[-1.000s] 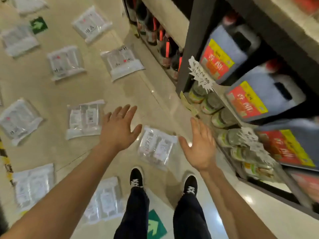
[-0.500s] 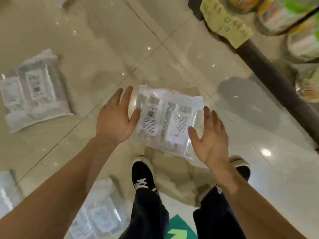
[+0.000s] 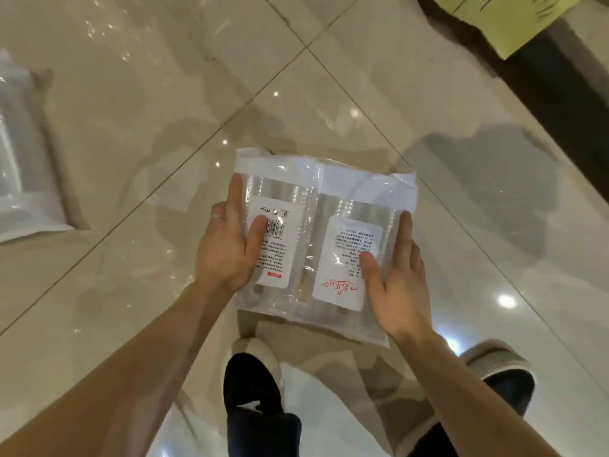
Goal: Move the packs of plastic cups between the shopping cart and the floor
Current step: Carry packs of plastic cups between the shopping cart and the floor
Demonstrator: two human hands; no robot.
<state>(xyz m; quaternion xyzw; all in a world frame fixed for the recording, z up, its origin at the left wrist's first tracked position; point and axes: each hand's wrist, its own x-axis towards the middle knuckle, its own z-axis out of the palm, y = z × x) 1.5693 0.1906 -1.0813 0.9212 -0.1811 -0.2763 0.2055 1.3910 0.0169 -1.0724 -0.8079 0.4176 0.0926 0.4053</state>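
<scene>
The pack of plastic cups (image 3: pixel 316 192) is seen low against the glossy tiled floor (image 3: pixel 164 94), just ahead of the person's black shoes (image 3: pixel 253 390), and is gripped from both sides. The left hand (image 3: pixel 224 249) is closed on the pack's left edge: its thumb is laid across the barcoded white label (image 3: pixel 280 252), while the fingers are run along the side, a ring being worn on one of them. The right hand (image 3: pixel 398 288) is clamped on the opposite edge, with the thumb pressed on the second label (image 3: pixel 346 258) (the one printed with red script) and the fingers wrapped round the pack's right side. Two stacks of clear cups can be made out side by side through the transparent wrapper. Whether the pack is resting on the tiles or raised just clear of them cannot be told. A second pack (image 3: pixel 19 179) is seen lying on the floor at the left edge of the view, well apart from the first. A dark shelf base (image 3: pixel 560 103) bearing a yellow paper tag (image 3: pixel 494 18) is seen in the upper right corner
</scene>
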